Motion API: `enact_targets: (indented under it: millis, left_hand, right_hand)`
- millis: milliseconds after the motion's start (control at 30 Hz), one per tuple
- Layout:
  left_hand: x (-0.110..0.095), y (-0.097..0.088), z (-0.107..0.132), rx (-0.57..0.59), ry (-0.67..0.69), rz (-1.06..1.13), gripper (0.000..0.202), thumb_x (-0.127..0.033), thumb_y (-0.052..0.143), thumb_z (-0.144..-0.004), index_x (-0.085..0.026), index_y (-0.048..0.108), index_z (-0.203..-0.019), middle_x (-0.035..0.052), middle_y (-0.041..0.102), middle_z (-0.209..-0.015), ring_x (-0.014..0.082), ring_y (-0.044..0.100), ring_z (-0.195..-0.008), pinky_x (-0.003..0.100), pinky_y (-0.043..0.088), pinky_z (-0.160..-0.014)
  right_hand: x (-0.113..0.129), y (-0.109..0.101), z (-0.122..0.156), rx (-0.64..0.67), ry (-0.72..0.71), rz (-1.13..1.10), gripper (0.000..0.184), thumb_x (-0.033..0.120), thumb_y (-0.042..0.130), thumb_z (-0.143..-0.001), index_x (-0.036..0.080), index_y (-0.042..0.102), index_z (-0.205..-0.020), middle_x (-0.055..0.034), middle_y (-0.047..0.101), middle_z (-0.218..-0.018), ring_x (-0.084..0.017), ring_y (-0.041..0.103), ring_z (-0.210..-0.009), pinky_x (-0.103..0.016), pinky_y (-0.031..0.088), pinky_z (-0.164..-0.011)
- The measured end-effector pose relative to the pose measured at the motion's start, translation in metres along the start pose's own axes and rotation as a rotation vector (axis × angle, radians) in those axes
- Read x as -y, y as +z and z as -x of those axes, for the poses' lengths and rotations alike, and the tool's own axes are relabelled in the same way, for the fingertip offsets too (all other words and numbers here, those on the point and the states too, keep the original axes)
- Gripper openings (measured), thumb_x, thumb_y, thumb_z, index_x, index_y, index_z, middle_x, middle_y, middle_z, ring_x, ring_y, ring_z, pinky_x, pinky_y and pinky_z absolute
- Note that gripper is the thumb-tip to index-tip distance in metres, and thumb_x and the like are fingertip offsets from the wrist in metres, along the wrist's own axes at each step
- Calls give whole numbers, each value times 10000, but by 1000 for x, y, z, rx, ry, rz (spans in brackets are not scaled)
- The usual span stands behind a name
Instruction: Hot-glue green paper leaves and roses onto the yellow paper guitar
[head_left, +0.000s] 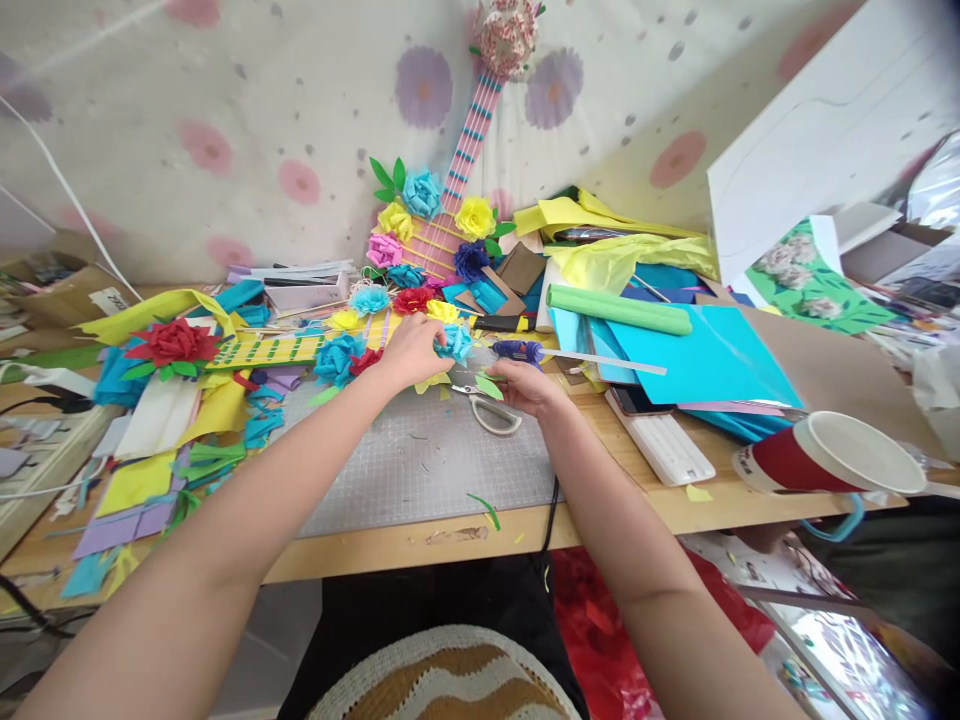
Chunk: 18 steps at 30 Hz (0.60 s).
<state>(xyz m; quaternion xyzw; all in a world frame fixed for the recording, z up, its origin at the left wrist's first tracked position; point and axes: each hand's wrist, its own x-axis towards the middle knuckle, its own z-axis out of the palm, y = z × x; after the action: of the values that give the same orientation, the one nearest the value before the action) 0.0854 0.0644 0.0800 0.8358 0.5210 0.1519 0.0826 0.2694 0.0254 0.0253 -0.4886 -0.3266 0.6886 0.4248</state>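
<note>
My left hand (413, 350) is closed, its fingertips at a light blue paper flower (456, 343) over a yellow paper guitar covered in flowers. A red flower (413, 301) and a blue one (337, 359) lie around that hand. Fingers pinched, my right hand (526, 386) holds a pale green paper leaf (489, 387). Just behind it rests a blue glue gun (517, 350) with a long white glue stick (604, 360) out of its back. Below the hands, scissors with pale handles (495, 414) lie on the grey cutting mat (390, 480).
A pink paper guitar (442, 240) leans against the curtain at the back. On the right are blue sheets (712, 350), a green roll (619, 309), a white power bank (664, 447) and a red-and-white paper cup (795, 455). Paper scraps (135, 485) cover the left side.
</note>
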Motion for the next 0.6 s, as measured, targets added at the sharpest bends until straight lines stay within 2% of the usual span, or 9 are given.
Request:
enact_targets:
  millis: [167, 333, 600]
  left_hand:
    - [-10, 6, -9, 89, 23, -139, 294, -217, 648, -612, -179, 544, -884, 88, 499, -991, 270, 474, -1010, 358, 392, -867]
    - [-10, 9, -8, 94, 22, -219, 387, -189, 657, -584, -164, 512, -942, 107, 489, -1039, 284, 453, -1042, 366, 384, -873]
    - [-4, 8, -8, 95, 12, -120, 279, -187, 626, -640, -185, 522, -899, 86, 499, -1015, 260, 466, -1045, 348, 396, -874]
  right_hand:
    - [-6, -6, 7, -55, -56, -151, 104, 111, 614, -629, 159, 530, -591, 24, 599, -534, -70, 533, -469, -171, 446, -436]
    - [-6, -8, 8, -34, -88, -184, 115, 112, 610, -624, 158, 514, -580, 30, 585, -529, -68, 534, -467, -181, 468, -467]
    - [-12, -6, 3, -5, -108, -162, 141, 153, 650, -619, 162, 510, -603, 50, 550, -520, -57, 513, -454, -166, 412, -429]
